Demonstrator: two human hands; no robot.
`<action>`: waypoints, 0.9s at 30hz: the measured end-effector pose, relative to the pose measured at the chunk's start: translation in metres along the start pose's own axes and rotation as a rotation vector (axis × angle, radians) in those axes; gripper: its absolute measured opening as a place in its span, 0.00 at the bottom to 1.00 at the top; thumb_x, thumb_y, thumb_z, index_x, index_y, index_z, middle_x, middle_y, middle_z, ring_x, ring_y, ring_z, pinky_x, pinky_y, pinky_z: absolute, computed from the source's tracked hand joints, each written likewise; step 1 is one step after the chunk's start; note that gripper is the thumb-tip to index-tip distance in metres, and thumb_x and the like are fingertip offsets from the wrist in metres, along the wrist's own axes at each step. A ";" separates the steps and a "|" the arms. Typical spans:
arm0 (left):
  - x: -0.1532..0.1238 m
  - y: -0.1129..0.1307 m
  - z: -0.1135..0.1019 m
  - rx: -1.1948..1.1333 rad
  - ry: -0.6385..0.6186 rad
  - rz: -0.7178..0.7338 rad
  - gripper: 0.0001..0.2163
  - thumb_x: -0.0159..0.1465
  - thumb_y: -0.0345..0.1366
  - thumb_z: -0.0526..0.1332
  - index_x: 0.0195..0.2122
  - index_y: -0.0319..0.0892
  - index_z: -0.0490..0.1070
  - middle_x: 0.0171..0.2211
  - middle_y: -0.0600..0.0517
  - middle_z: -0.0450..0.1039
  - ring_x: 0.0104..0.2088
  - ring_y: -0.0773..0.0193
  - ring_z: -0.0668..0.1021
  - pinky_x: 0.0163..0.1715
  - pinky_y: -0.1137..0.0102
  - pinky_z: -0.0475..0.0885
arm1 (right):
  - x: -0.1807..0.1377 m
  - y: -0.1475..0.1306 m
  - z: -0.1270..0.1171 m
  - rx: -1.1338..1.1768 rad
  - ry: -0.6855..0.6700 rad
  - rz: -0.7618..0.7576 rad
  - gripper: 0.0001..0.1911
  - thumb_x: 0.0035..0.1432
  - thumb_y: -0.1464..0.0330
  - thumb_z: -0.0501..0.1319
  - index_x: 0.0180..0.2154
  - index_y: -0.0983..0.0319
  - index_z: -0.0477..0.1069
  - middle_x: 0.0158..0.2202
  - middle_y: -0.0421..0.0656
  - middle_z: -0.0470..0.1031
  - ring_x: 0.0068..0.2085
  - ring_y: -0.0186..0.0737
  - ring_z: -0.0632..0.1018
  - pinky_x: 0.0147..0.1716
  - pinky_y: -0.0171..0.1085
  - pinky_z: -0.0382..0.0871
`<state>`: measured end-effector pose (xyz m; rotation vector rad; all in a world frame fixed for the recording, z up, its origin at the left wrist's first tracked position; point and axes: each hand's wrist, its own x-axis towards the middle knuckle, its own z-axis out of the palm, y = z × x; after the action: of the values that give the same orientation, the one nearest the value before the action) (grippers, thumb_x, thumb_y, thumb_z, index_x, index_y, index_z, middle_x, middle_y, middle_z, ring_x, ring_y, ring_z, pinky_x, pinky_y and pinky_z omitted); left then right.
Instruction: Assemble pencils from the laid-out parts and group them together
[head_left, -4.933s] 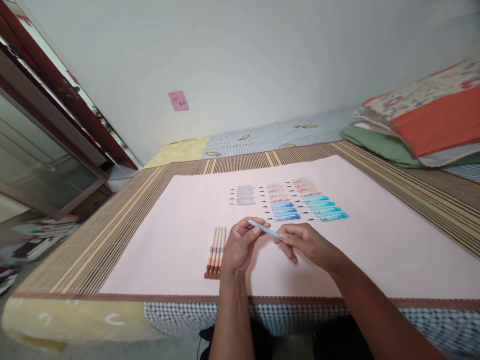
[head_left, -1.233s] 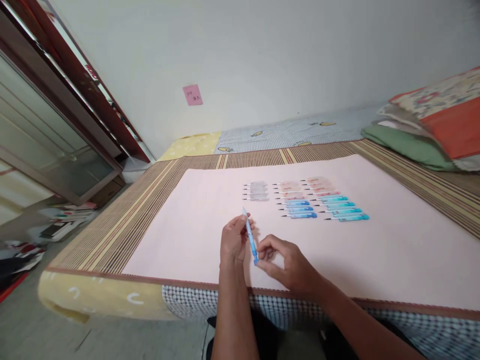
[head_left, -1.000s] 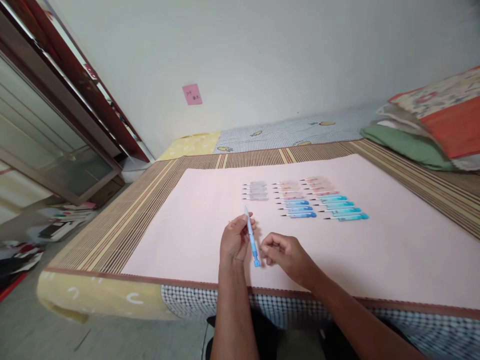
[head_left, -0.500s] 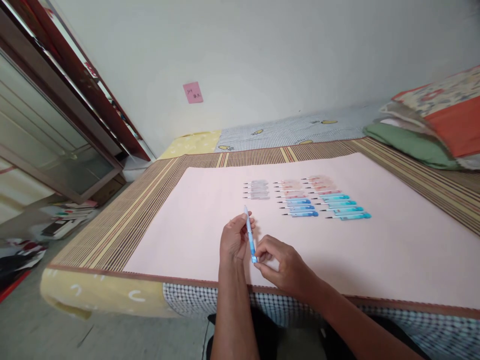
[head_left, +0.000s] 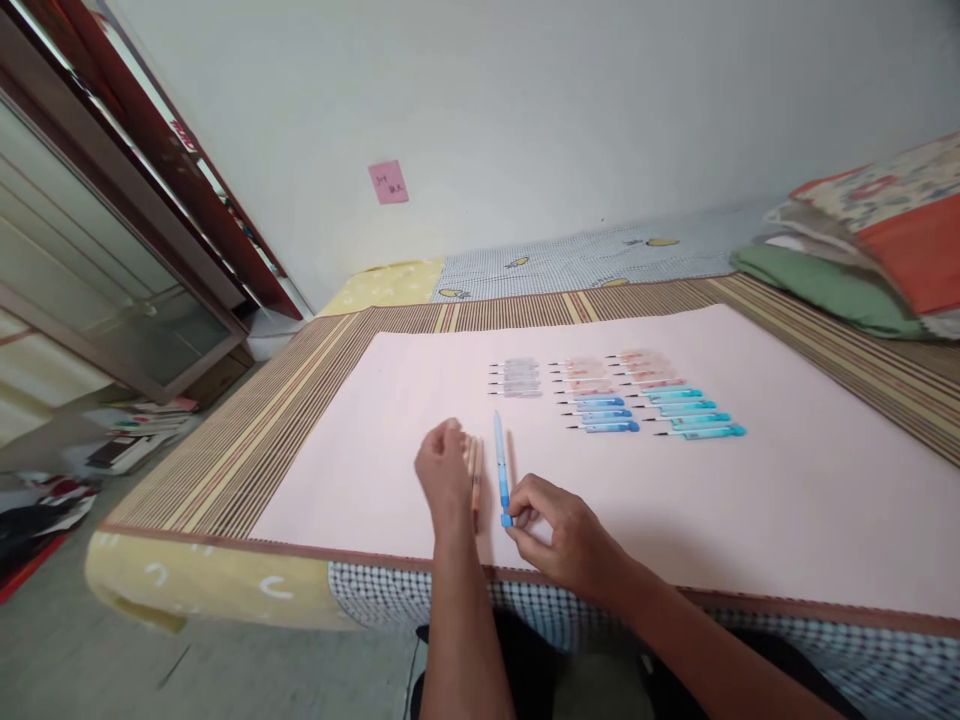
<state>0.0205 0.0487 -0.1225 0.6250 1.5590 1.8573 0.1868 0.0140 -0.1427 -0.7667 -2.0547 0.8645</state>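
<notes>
My right hand [head_left: 564, 530] pinches the lower, darker end of a light blue pen [head_left: 499, 462], which points away from me over the pink sheet [head_left: 765, 500]. My left hand [head_left: 444, 472] is just left of the pen and apart from it, fingers loosely bent and holding nothing. It hovers over a few orange pens [head_left: 475, 472] lying side by side, partly hidden by it. Farther back lie neat rows of short pens: clear ones [head_left: 514, 377], pink ones [head_left: 585, 373], blue ones [head_left: 606, 414] and teal ones [head_left: 696, 412].
The pink sheet lies on a striped woven mat [head_left: 247, 440] over a bed. Folded bedding and pillows [head_left: 862, 240] are stacked at the right. A glass-fronted cabinet [head_left: 112, 290] and books on the floor [head_left: 139, 440] are at the left. A pink note [head_left: 388, 182] is stuck to the wall.
My left hand has let go of the blue pen and moved left, uncovering the orange pens. My right hand keeps hold of the pen's lower end.
</notes>
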 end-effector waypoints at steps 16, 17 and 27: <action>0.013 0.008 -0.028 -0.362 0.389 -0.048 0.07 0.56 0.33 0.62 0.35 0.38 0.74 0.31 0.52 0.75 0.31 0.69 0.77 0.32 0.74 0.66 | -0.002 0.015 0.034 -0.144 -0.085 0.066 0.08 0.55 0.77 0.62 0.34 0.59 0.67 0.33 0.39 0.73 0.33 0.37 0.73 0.34 0.36 0.64; 0.013 0.009 -0.027 -0.370 0.392 -0.053 0.07 0.56 0.33 0.62 0.35 0.38 0.74 0.31 0.52 0.75 0.30 0.69 0.77 0.31 0.74 0.66 | -0.002 0.015 0.036 -0.146 -0.090 0.070 0.08 0.55 0.77 0.62 0.34 0.59 0.68 0.34 0.39 0.73 0.33 0.37 0.72 0.34 0.36 0.64; 0.012 0.010 -0.027 -0.412 0.384 -0.101 0.06 0.56 0.31 0.62 0.35 0.37 0.74 0.30 0.51 0.75 0.30 0.69 0.76 0.30 0.75 0.65 | 0.000 0.020 0.043 -0.147 -0.090 0.097 0.10 0.53 0.79 0.65 0.34 0.59 0.69 0.33 0.39 0.74 0.35 0.38 0.73 0.37 0.36 0.63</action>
<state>-0.0086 0.0381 -0.1186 0.0023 1.3330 2.2214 0.1561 0.0122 -0.1791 -0.9286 -2.1942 0.8204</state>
